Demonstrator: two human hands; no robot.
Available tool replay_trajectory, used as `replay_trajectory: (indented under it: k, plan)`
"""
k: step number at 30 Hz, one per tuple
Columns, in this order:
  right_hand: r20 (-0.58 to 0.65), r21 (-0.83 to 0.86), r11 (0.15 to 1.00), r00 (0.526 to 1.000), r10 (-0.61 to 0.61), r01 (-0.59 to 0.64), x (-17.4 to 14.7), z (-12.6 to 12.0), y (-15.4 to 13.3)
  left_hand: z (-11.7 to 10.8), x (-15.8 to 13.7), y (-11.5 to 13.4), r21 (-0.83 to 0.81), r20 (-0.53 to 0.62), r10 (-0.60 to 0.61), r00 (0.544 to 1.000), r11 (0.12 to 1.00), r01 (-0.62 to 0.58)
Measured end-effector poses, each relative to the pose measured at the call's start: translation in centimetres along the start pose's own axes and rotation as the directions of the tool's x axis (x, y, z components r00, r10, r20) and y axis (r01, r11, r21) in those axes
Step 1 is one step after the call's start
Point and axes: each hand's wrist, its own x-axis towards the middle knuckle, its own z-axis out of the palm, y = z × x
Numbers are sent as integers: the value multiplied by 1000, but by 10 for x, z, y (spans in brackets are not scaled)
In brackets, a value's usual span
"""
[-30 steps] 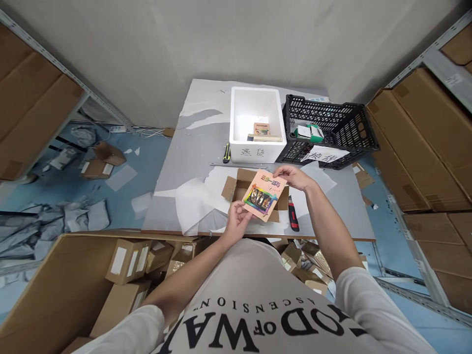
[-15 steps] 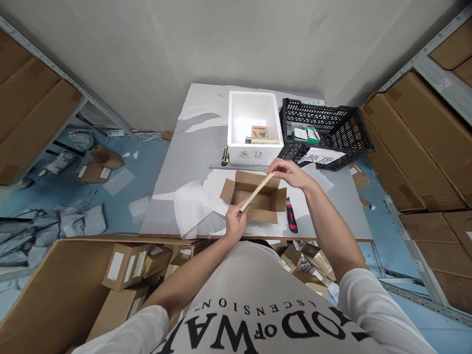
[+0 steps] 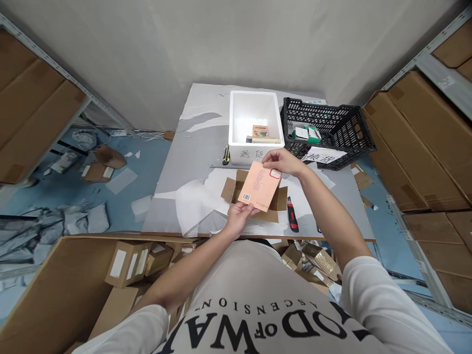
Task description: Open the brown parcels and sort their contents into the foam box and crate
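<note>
A thin pink-orange book, its printed back cover with a barcode facing up, is held tilted above an open cardboard box. My left hand pinches its near edge by the barcode. At the far edge, my right hand grips the book between thumb and fingers. The book hides most of the box's inside. Just right of the box lies a red and black utility knife. Behind stands a white foam box with handwriting on its front; books lie inside it.
A black plastic crate with green-and-white packages stands at the table's back right. A yellow and black cutter lies beside the foam box. White paper covers part of the table. Cardboard boxes fill a large carton below the front edge.
The book was edge-on between my hands and has turned so its back cover faces up. Both hands still hold it; my right hand has shifted slightly away and left.
</note>
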Motion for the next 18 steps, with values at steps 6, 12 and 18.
replay_trajectory:
  k: [6, 12, 18]
  plan:
    - [-53, 53, 995, 995, 88, -85, -3, 9, 23, -2, -6, -4, -86, 59, -169, 984, 981, 174]
    - [-80, 84, 989, 989, 128, -121, -5, 10, 26, 0, -6, -5, -115, 65, -191, 979, 974, 198]
    - [-11, 140, 985, 995, 104, -101, -9, 5, 27, 1, -6, -3, -111, 39, -190, 981, 975, 193]
